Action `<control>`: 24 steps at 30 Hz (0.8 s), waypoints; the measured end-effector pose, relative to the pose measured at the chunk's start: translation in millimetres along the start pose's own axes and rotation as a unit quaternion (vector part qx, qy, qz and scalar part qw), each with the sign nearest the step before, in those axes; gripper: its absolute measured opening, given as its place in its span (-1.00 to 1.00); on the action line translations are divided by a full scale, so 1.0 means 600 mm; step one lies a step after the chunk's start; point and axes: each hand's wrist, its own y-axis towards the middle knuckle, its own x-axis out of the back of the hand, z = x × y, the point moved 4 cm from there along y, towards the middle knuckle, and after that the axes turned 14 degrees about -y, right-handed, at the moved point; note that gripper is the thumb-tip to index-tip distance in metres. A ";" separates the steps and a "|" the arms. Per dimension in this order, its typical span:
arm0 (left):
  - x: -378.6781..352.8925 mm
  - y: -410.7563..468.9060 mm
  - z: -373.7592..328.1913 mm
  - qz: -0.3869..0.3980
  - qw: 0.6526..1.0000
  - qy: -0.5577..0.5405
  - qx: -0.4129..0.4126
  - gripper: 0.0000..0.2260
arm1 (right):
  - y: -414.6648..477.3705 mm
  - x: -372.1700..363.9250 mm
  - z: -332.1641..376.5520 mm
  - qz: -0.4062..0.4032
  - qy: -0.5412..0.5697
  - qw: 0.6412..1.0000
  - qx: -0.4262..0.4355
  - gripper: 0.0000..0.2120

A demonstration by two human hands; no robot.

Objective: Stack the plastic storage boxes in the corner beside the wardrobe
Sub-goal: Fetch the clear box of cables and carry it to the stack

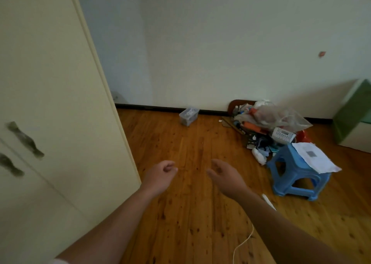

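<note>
A person's two bare arms reach out over a wooden floor (180, 213) in a dim room. The left hand (160, 173) hovers close to the front edge of a cream wardrobe (60, 103), its fingers (168, 168) curled in against the thumb and holding nothing. The right hand (224, 175) hangs just beside it, palm turned inward, fingers (215, 166) apart and loosely bent, also holding nothing. Neither hand touches the other.

A small clear plastic storage box (188, 116) sits on the floor at the far side of the room, against the dark skirting board (160, 108) at the foot of the pale wall (220, 43). It lies between the wardrobe and a pile of household clutter (267, 121), well apart from both hands. Its contents are too small to make out.

In the pile, a white lattice basket (283, 135) rests under a crumpled clear bag. A blue plastic stool (295, 179) stands in front of the heap with a sheet of paper (315, 159) draped over its seat. A white cable (247, 237) trails across the floorboards under the right forearm. A green-and-white cabinet (353, 115) stands at the right edge, and two dark handles (25, 139) show on the wardrobe doors.
</note>
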 end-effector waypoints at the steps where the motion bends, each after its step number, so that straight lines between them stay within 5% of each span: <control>1: 0.004 0.028 -0.007 0.004 1.000 0.003 -0.002 -0.67 | 0.027 0.002 0.005 -0.007 0.000 1.000 -0.002 -0.45; 24: -0.091 0.537 -0.129 0.019 0.999 -0.004 0.028 -0.67 | 0.511 0.130 -0.062 -0.022 0.008 1.000 -0.002 -0.50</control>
